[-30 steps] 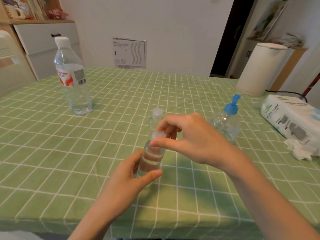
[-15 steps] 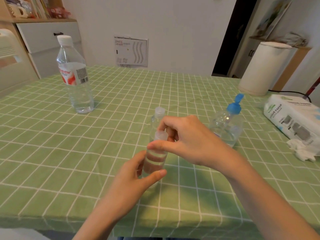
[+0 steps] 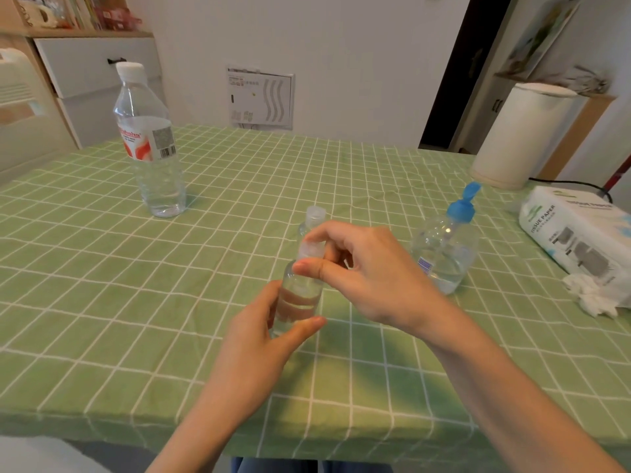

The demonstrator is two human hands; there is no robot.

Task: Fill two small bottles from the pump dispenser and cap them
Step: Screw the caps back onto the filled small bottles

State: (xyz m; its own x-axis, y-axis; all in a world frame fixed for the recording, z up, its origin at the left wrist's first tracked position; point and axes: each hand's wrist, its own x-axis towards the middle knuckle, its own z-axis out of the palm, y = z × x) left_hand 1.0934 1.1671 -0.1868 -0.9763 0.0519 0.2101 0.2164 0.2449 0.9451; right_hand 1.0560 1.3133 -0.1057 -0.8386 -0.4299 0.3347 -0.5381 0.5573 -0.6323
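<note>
So the left hand [image 3: 252, 339] is gripping the small bottle [image 3: 298, 298] at the worktop's [image 3: 102, 302] near middle, and the right hand [image 3: 368, 278] is pinching its cap [image 3: 310, 249] with curled fingers [image 3: 307, 268]. I'd be holding it upright and twisting squarely so the threads aren't crossing.

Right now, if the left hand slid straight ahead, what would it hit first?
Probably the rear small bottle, standing just behind the held bottle that the left hand grips; depth is unclear.

The clear, part-filled small bottle [image 3: 300, 298] is upright, its cap [image 3: 310, 250] on; the second bottle [image 3: 314, 216], apparently capped, stands just behind; the blue-topped pump dispenser [image 3: 444, 257] stands rightward.
</note>
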